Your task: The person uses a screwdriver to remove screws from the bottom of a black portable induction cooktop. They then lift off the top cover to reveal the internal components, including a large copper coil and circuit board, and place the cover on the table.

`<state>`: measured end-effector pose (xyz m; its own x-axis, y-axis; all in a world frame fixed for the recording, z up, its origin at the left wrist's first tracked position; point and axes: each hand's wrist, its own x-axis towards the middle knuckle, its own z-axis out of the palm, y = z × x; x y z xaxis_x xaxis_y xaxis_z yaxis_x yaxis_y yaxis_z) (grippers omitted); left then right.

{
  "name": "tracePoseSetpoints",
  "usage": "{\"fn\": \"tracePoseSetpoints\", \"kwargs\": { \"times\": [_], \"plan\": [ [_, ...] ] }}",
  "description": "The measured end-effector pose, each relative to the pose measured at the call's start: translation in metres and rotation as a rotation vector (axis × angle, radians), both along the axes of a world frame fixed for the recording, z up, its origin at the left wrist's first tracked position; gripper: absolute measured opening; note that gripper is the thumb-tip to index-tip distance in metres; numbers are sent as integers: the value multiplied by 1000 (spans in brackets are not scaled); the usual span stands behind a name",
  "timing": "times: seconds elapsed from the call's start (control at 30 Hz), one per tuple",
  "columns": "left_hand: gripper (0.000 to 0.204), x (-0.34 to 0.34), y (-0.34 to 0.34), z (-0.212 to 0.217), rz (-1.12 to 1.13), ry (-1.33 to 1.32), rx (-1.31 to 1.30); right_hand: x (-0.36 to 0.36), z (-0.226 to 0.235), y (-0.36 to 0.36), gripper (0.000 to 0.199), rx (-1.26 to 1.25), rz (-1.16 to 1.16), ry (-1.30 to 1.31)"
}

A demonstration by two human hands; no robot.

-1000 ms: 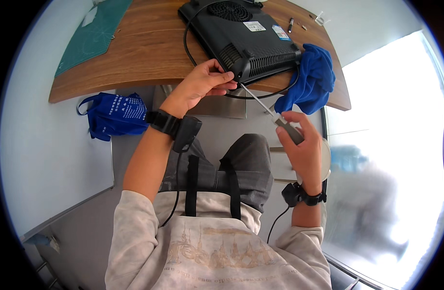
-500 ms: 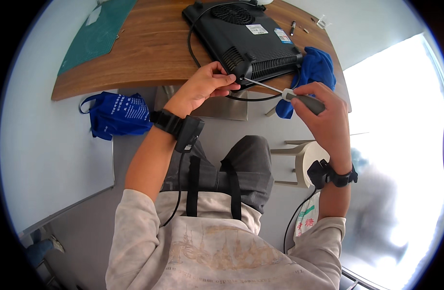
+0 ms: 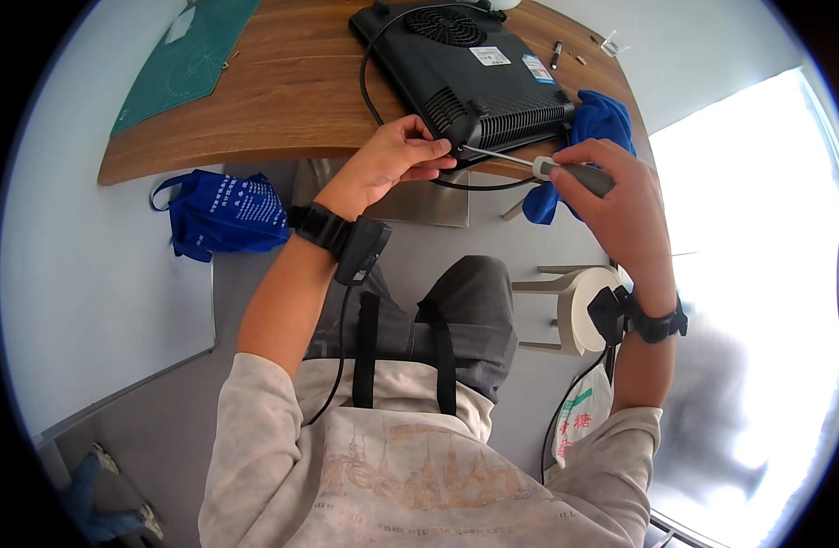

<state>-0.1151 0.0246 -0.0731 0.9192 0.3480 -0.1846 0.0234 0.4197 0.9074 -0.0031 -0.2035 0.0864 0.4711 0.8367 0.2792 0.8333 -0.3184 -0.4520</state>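
A black induction cooker (image 3: 515, 87) lies upside down at the table's front edge, its fan grille, vents and labels facing up. My left hand (image 3: 399, 160) grips its near corner, thumb on top and fingers curled below. In my right hand (image 3: 620, 196) is a screwdriver (image 3: 579, 177) with a grey and white handle, held from the right. Its thin shaft runs leftward, and the tip meets a small hole in that corner, close to my left thumb. Whether a screw sits in the hole is too small to tell.
The wooden table (image 3: 291, 82) carries a green cutting mat (image 3: 177, 78) at left and a black marker (image 3: 556, 55) at right. A blue cloth (image 3: 602, 123) hangs over the right edge. Below are a blue bag (image 3: 223, 215) and a pale stool (image 3: 588, 306). Someone's legs (image 3: 95, 498) show lower left.
My right hand has turned on the screwdriver handle, its wrist swinging slightly outward to the right. My left hand keeps its place at the corner. More of the other person's legs shows.
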Motion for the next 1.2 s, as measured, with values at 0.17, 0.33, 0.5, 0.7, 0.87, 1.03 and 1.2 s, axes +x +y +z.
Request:
{"fn": "tracePoseSetpoints", "kwargs": {
  "times": [0.17, 0.33, 0.5, 0.7, 0.87, 1.03, 1.2],
  "plan": [
    [20, -1, -1, 3, 21, 44, 51, -5, 14, 14, 23, -2, -15, -33],
    [21, -1, -3, 4, 32, 36, 65, 16, 16, 34, 32, 95, 5, -42],
    [20, 0, -2, 3, 16, 22, 53, 16, 19, 58, 37, 84, -129, -89],
    [20, -2, 0, 2, 9, 15, 37, 19, 19, 57, 38, 78, -74, -201],
    [20, -1, -1, 4, 0, 21, 32, 24, 16, 53, 40, 110, 6, -119],
    [21, -1, -1, 5, -3, 25, 19, 24, 13, 55, 31, 81, -3, -207],
    [21, 0, 1, 1, -2, 2, 12, 17, 10, 56, 30, 157, 29, -104]
  ]
}}
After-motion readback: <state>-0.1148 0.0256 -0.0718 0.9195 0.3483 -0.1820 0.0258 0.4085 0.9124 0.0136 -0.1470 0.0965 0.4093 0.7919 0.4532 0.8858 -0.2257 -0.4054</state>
